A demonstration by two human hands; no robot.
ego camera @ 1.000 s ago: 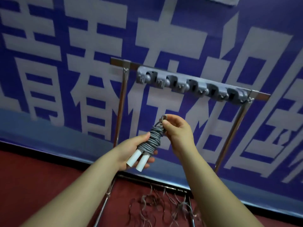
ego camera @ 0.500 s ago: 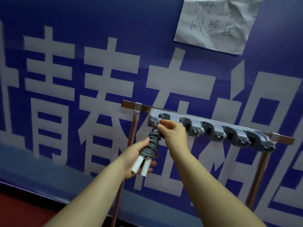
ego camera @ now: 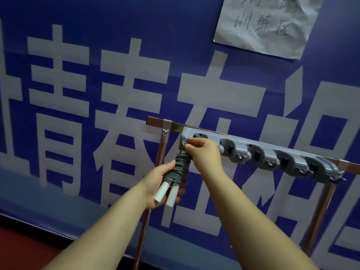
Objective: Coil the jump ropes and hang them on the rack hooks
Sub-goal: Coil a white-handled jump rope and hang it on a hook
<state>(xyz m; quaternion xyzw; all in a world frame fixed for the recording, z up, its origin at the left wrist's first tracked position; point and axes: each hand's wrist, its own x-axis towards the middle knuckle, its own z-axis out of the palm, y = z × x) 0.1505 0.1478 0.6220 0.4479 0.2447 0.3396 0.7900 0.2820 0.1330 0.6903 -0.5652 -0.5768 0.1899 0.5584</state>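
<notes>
A coiled grey jump rope (ego camera: 178, 170) with two white handles (ego camera: 167, 193) hangs below the left end of a grey hook rack (ego camera: 268, 155). My left hand (ego camera: 158, 184) cups the bundle from beneath, around the handles. Pinching the rope's top loop, my right hand (ego camera: 204, 154) presses it against the leftmost hook (ego camera: 185, 142) of the rack. Whether the loop sits over the hook is hidden by my fingers. The other hooks and clamps along the rack carry nothing.
The rack is fixed to a metal bar (ego camera: 165, 123) on two upright metal legs (ego camera: 153, 180). Behind stands a blue banner with large white characters, and a crumpled paper note (ego camera: 266, 24) is stuck at the upper right. Red floor (ego camera: 23, 248) shows at the lower left.
Both hands have lifted the coiled rope from below the rack up to its left end. My right hand now holds the loop at the leftmost hook. The view has tilted upward.
</notes>
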